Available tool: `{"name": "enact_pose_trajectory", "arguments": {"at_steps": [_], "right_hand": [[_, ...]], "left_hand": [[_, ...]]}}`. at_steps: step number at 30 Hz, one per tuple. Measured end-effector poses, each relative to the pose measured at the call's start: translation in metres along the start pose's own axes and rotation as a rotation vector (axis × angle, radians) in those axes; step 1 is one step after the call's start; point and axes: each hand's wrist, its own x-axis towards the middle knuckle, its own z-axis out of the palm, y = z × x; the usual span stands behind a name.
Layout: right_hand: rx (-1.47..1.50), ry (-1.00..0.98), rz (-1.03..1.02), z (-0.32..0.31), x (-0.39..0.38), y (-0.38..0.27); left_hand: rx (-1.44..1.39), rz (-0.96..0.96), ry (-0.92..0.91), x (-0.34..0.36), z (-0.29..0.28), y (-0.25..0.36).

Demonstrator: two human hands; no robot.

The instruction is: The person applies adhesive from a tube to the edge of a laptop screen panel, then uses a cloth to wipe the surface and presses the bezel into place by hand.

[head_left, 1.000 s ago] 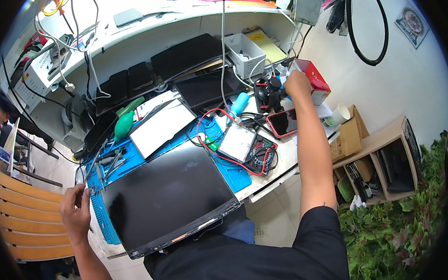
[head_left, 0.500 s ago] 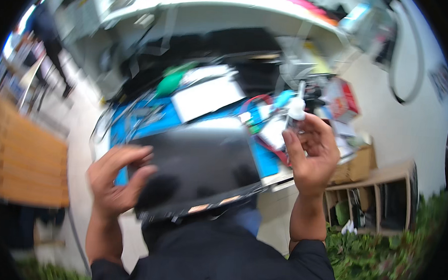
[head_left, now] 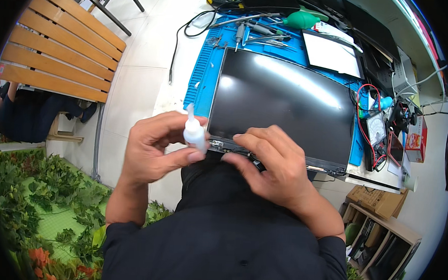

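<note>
My left hand (head_left: 158, 146) holds a small white bottle (head_left: 194, 133) upright, with a narrow nozzle on top. My right hand (head_left: 265, 167) is at the lower edge of a dark screen panel (head_left: 281, 102), index finger on the bezel and thumb just below it, gripping that edge near a small metal fitting (head_left: 216, 143). The panel lies on a blue work mat (head_left: 197, 85), its lower edge at the front. Tools (head_left: 239, 34), a green blower bulb (head_left: 301, 20) and a white pad (head_left: 331, 52) lie beyond it.
At left are a slatted wooden chair (head_left: 67, 45) and a person in dark clothes (head_left: 38, 115) low behind it. At right are a multimeter (head_left: 379, 156), red box (head_left: 416, 137), cardboard box (head_left: 375, 198) and wooden cubby (head_left: 380, 254). Leafy plants (head_left: 24, 190) cover the lower left.
The bottle has passed from my right hand to my left. My right hand has moved down to the panel's edge. The view has turned, so the mat sits further right.
</note>
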Motion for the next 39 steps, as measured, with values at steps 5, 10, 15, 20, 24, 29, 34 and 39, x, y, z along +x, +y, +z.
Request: {"name": "enact_pose_trajectory", "arguments": {"at_steps": [5, 10, 15, 20, 24, 29, 34, 39], "right_hand": [[-0.108, -0.302, 0.112, -0.001, -0.009, 0.008], [-0.119, -0.388, 0.132, 0.008, 0.0, 0.004], [-0.088, -0.413, 0.144, 0.013, 0.006, 0.01], [-0.123, -0.481, 0.089, 0.022, 0.015, 0.014], [-0.172, -0.558, 0.039, 0.018, 0.031, 0.014], [-0.208, -0.657, 0.0, 0.016, 0.042, 0.01], [-0.24, -0.717, -0.032, 0.018, 0.048, 0.013], [-0.258, -0.776, -0.103, 0.02, 0.054, 0.016]], "left_hand": [[-0.07, -0.039, -0.018, -0.024, -0.074, -0.053], [-0.294, 0.07, 0.0, -0.024, -0.085, -0.097], [-0.48, 0.066, 0.107, -0.03, -0.072, -0.105], [-0.556, 0.101, 0.069, -0.035, -0.063, -0.106], [-0.567, 0.111, 0.063, -0.033, -0.06, -0.104], [-0.548, 0.129, 0.046, -0.032, -0.061, -0.102], [-0.555, 0.133, 0.045, -0.032, -0.061, -0.102], [-0.59, 0.114, 0.05, -0.033, -0.063, -0.104]]}}
